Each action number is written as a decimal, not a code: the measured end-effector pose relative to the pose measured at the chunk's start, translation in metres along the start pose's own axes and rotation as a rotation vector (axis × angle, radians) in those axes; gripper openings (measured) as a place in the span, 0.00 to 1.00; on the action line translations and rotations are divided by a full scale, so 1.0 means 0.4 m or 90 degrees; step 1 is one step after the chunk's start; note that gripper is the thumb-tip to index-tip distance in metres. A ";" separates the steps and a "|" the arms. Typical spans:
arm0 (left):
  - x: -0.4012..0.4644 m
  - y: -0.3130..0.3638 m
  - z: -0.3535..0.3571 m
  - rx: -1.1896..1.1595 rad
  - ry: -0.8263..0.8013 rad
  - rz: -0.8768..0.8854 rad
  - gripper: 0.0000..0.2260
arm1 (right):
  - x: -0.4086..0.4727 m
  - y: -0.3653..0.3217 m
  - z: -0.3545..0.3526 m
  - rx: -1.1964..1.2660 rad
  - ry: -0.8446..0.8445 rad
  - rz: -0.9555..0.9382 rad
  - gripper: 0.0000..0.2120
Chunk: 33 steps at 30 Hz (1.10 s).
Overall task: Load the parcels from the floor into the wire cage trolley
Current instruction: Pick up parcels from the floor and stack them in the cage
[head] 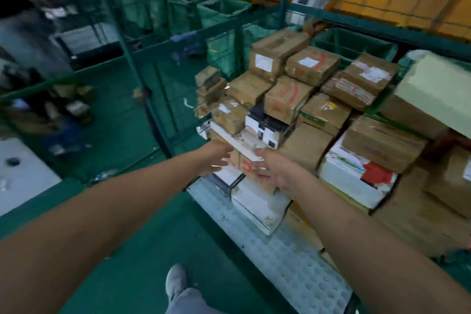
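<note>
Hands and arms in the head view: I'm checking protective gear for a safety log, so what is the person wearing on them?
Nothing shows on either. The left hand and right hand are bare, without gloves, and no ring, watch or wristband is visible through the blur. Both forearms are uncovered as far as the frame edge, with no sleeve in view.

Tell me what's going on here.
A person is stacking parcels in a green wire cage trolley. Both arms reach forward: the left hand and right hand are at a small brown parcel with red print at the front of the stack, fingers extended, blurred. Many taped cardboard boxes already sit stacked inside.
</note>
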<state>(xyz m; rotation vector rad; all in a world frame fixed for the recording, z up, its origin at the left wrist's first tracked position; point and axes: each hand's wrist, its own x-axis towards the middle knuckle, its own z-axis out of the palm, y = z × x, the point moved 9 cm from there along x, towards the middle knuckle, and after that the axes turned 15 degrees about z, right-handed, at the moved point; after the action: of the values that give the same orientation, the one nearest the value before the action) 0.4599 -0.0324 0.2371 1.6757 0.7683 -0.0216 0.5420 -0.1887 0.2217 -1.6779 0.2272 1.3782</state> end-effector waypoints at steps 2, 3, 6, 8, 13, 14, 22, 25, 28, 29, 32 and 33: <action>-0.026 -0.049 -0.087 -0.023 0.038 -0.004 0.14 | 0.018 -0.011 0.101 -0.041 -0.024 -0.003 0.17; -0.043 -0.072 -0.129 -0.039 0.060 -0.006 0.14 | 0.027 -0.013 0.149 -0.062 -0.034 -0.002 0.18; -0.106 -0.136 -0.246 -0.078 0.122 -0.014 0.08 | 0.035 -0.021 0.298 -0.133 -0.080 -0.005 0.17; -0.148 -0.173 -0.317 -0.096 0.156 -0.018 0.08 | 0.042 -0.022 0.390 -0.170 -0.110 -0.009 0.20; -0.273 -0.347 -0.546 -0.128 0.249 -0.062 0.11 | 0.063 0.018 0.681 -0.289 -0.163 0.011 0.19; -0.301 -0.386 -0.591 -0.137 0.266 -0.072 0.14 | 0.068 0.031 0.741 -0.313 -0.170 0.015 0.18; -0.487 -0.678 -0.928 -0.212 0.365 -0.134 0.16 | 0.091 0.146 1.154 -0.465 -0.211 0.040 0.17; -0.546 -0.776 -1.067 -0.227 0.383 -0.146 0.16 | 0.110 0.190 1.321 -0.496 -0.210 0.056 0.18; -0.585 -0.856 -1.173 -0.258 0.397 -0.155 0.15 | 0.127 0.224 1.451 -0.530 -0.207 0.063 0.18; -0.599 -0.888 -1.210 -0.273 0.398 -0.163 0.15 | 0.133 0.235 1.500 -0.546 -0.204 0.065 0.18; -0.638 -0.984 -1.315 -0.293 0.405 -0.185 0.14 | 0.155 0.270 1.641 -0.572 -0.198 0.064 0.17; -0.647 -1.005 -1.334 -0.298 0.408 -0.192 0.14 | 0.159 0.278 1.668 -0.575 -0.197 0.067 0.16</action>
<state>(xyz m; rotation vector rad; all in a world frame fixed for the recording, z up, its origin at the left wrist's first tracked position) -0.1466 0.3362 0.1387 1.1012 1.3814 0.4690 0.0404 0.2628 0.1445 -2.1226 -0.5791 1.9589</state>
